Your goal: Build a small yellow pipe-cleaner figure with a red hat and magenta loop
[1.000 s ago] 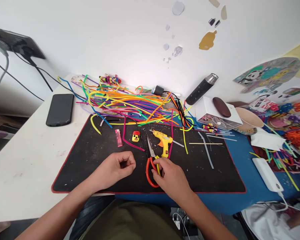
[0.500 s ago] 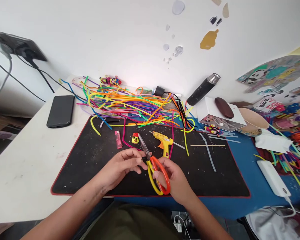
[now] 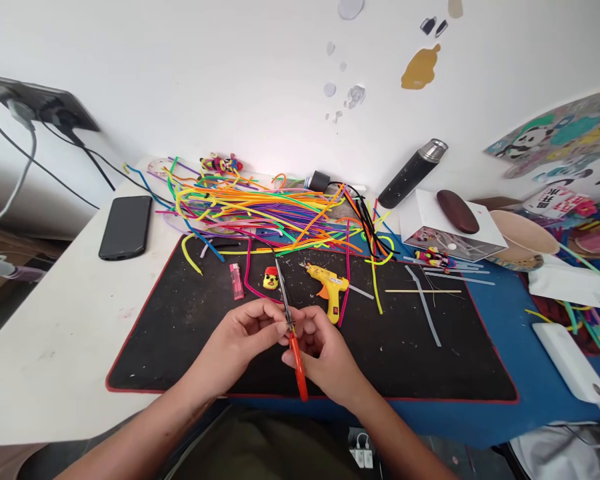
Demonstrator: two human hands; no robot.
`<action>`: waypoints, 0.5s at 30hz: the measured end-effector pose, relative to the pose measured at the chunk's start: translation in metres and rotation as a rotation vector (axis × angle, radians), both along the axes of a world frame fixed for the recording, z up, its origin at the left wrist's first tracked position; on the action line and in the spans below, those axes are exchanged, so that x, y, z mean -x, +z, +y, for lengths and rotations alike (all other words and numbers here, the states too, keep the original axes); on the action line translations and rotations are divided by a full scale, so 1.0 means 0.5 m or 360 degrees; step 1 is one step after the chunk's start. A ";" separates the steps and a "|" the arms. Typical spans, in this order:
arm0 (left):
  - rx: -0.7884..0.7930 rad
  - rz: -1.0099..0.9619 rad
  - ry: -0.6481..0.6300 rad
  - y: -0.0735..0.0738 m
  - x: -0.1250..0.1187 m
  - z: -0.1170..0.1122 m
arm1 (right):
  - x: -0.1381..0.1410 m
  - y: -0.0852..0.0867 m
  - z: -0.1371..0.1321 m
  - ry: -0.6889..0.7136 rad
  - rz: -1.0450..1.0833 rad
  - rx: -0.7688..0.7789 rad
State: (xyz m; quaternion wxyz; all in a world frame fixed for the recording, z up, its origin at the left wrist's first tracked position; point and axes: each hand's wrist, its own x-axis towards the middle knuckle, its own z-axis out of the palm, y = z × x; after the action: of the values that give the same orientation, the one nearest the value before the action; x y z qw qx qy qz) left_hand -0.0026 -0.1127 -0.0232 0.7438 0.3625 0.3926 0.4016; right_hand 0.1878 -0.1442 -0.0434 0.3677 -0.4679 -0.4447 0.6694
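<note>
My right hand [image 3: 325,353] is closed around scissors [image 3: 297,367] with orange-red and yellow handles, turned edge-on with the blades pointing away from me. My left hand [image 3: 247,333] is beside the blades, thumb and forefinger pinched on a short black piece [image 3: 291,325] that looks like pipe cleaner; the fingers partly hide it. Just beyond the blade tips, a small yellow face with a red top [image 3: 271,278] lies on the black mat [image 3: 180,347]. A pink lighter [image 3: 237,281] is left of it, and a yellow hot glue gun [image 3: 330,290] right of it.
A heap of colourful pipe cleaners [image 3: 275,213] spreads along the wall, with a small figure [image 3: 221,164] behind. A phone [image 3: 125,227] lies at left. Glue sticks [image 3: 425,310], a black flask [image 3: 413,175], a white box [image 3: 440,230] and a power bank [image 3: 570,363] are at right.
The scissors have turned from showing both handle loops to edge-on, their blades more upright. My right hand has moved left, closer to my left hand. The view has shifted slightly.
</note>
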 end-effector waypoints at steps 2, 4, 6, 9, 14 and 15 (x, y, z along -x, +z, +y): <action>-0.0002 0.0018 0.0008 0.000 0.000 -0.001 | 0.001 -0.002 0.002 0.0018 -0.0075 -0.0049; 0.0012 0.0019 0.0018 -0.001 0.000 -0.002 | 0.000 -0.004 0.003 0.0033 -0.0119 -0.0097; 0.0023 0.0009 0.0024 -0.003 -0.001 -0.002 | -0.002 -0.007 0.002 0.0037 -0.0138 -0.0126; 0.0019 0.0012 0.0000 -0.004 -0.003 -0.001 | -0.005 -0.009 0.000 0.0026 -0.0066 -0.0148; 0.0007 -0.0062 -0.0100 -0.002 -0.007 0.000 | -0.015 -0.018 0.000 0.0047 0.0332 -0.0014; 0.0010 -0.0089 -0.0117 -0.001 -0.009 0.000 | -0.017 -0.020 0.001 0.0060 0.0385 0.0017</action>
State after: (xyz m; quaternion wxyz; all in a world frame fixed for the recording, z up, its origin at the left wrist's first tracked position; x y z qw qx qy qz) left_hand 0.0019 -0.1126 -0.0239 0.7698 0.3628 0.3595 0.3828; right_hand 0.1965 -0.1438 -0.0535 0.4036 -0.3771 -0.4021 0.7302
